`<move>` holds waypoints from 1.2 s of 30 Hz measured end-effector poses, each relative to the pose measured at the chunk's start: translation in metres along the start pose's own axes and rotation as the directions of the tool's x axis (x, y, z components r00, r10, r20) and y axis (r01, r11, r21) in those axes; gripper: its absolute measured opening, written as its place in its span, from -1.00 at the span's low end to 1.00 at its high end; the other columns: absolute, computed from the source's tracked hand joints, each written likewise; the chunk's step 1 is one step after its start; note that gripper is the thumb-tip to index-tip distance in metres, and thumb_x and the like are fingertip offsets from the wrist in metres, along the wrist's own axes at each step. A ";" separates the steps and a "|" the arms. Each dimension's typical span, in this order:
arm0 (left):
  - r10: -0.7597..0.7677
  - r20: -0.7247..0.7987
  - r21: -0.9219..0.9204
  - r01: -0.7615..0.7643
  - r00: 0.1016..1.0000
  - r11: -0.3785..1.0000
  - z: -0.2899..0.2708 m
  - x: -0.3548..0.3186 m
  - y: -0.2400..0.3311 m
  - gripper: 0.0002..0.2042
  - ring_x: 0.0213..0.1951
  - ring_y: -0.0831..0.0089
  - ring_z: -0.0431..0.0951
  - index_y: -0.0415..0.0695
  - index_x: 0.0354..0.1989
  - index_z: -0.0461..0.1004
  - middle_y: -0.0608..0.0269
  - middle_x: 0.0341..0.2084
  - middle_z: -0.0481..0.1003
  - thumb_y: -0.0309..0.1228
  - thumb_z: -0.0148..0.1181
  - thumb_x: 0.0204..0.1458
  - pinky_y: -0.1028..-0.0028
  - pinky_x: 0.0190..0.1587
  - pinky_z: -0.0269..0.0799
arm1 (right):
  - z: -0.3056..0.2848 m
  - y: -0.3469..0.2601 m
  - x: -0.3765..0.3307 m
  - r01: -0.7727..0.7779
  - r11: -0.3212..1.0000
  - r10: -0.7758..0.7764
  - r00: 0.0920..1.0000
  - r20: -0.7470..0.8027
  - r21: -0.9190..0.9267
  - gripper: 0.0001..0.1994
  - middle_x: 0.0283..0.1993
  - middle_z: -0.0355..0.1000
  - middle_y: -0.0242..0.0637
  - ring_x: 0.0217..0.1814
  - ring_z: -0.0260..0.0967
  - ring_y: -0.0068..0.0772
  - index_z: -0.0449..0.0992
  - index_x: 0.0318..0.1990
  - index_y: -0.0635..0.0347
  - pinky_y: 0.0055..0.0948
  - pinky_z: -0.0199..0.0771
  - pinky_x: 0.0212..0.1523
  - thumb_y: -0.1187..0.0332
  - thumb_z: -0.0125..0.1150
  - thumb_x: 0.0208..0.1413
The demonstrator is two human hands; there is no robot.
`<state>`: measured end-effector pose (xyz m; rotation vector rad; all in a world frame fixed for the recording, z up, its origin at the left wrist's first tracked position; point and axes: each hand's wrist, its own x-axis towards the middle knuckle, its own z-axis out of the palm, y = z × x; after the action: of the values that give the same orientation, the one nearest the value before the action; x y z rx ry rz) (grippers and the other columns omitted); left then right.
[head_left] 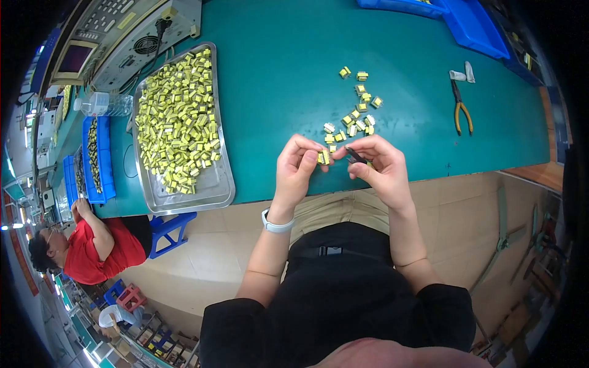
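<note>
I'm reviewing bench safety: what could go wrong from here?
The slim black tool in the bare right hand is close to the bare left hand; a slip might nick a fingertip. The small yellow block-shaped component in the left hand is near the front edge of the green tabletop, so a fumble could send it off. Loose yellow block-shaped components just beyond the hands might get knocked.

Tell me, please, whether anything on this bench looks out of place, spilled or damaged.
Nothing stands out as spilled or damaged. One slightly untidy spot: yellow parts lie loosely scattered on the green table, outside the heaped metal tray.
</note>
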<state>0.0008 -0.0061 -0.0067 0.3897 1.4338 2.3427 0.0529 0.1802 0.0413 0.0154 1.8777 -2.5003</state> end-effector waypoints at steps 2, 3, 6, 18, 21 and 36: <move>0.011 -0.001 -0.002 -0.011 1.000 1.000 0.000 0.000 -0.001 -0.78 -0.28 0.45 0.55 -0.20 -0.20 0.34 0.12 -0.25 0.53 -0.28 0.12 0.26 0.48 -0.24 0.47 | 0.001 0.000 0.000 0.001 1.000 -0.002 1.000 -0.004 -0.006 -0.74 -0.09 0.55 -0.07 -0.10 0.49 -0.45 0.44 -0.04 0.34 -0.55 0.52 -0.25 0.48 0.28 0.14; 0.011 -0.001 -0.002 -0.011 1.000 1.000 0.000 0.000 -0.002 -0.78 -0.28 0.45 0.55 -0.20 -0.20 0.34 0.12 -0.25 0.53 -0.28 0.12 0.26 0.48 -0.24 0.47 | 0.001 0.000 -0.001 0.002 1.000 -0.002 1.000 -0.005 -0.006 -0.74 -0.09 0.55 -0.07 -0.10 0.49 -0.45 0.44 -0.04 0.34 -0.55 0.52 -0.25 0.48 0.28 0.14; 0.037 -0.048 0.015 -0.037 0.998 0.999 -0.001 0.000 -0.006 -0.78 -0.29 0.46 0.54 -0.20 -0.20 0.34 0.12 -0.24 0.52 -0.29 0.13 0.26 0.49 -0.24 0.47 | 0.003 0.002 -0.002 0.004 1.000 -0.004 1.000 0.006 0.004 -0.75 -0.09 0.56 -0.07 -0.09 0.50 -0.44 0.44 -0.04 0.35 -0.54 0.52 -0.24 0.50 0.27 0.15; -0.046 0.048 -0.003 0.046 0.998 0.999 0.001 0.000 0.004 -0.79 -0.37 0.51 0.51 -0.18 -0.20 0.35 0.16 -0.37 0.53 -0.27 0.06 0.29 0.53 -0.30 0.44 | 0.012 0.010 -0.001 0.130 0.977 -0.164 0.965 -0.205 -0.169 -0.72 -0.24 0.48 -0.30 -0.25 0.40 -0.62 0.44 -0.04 0.34 -0.61 0.40 -0.29 0.59 0.28 0.09; -0.083 0.081 0.018 0.082 0.993 0.996 0.001 -0.001 0.006 -0.75 -0.43 0.50 0.49 -0.17 -0.23 0.32 0.11 -0.37 0.51 -0.20 0.04 0.30 0.57 -0.41 0.39 | 0.012 0.003 0.000 0.122 0.942 -0.170 0.977 -0.131 -0.311 -0.76 -0.34 0.41 -0.40 -0.34 0.29 -0.68 0.48 -0.11 0.32 -0.64 0.23 -0.41 0.60 0.30 0.04; -0.170 0.160 0.001 0.172 0.972 0.985 0.002 -0.005 0.012 -0.71 -0.42 0.60 0.50 -0.15 -0.22 0.33 0.25 -0.33 0.50 -0.14 0.04 0.29 0.63 -0.38 0.43 | 0.002 -0.007 0.008 0.125 0.950 -0.086 0.986 0.145 -0.285 -0.84 -0.31 0.53 -0.21 -0.31 0.59 -0.39 0.51 -0.25 0.40 -0.51 0.50 -0.32 0.59 0.31 -0.01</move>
<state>0.0037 -0.0119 0.0044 0.4219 1.3220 2.1325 0.0445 0.1806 0.0482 -0.2534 2.2237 -2.1914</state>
